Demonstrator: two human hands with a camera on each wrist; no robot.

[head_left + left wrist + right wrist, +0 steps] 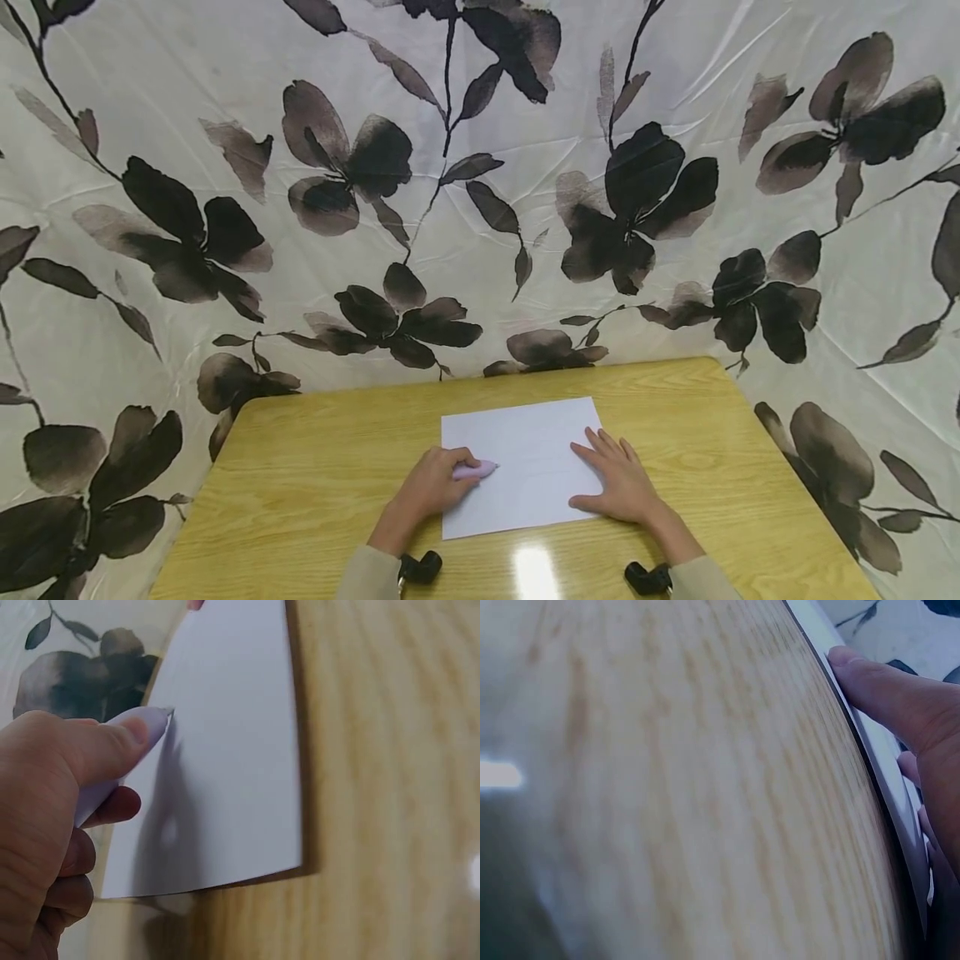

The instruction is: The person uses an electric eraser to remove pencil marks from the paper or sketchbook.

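Left hand (45, 802), pen-shaped tool (478, 470) pinched (lilac), right hand (624, 483) on paper (532, 467)

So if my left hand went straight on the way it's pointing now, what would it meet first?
Probably your right hand, across the white paper, roughly in line with the lilac pen-like tool in your left hand; exact heights are hard to judge.

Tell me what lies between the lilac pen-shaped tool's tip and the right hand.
Only a stretch of the white paper sheet, with no object on it, separates the lilac pen-shaped tool from the right hand; the head view shows this.
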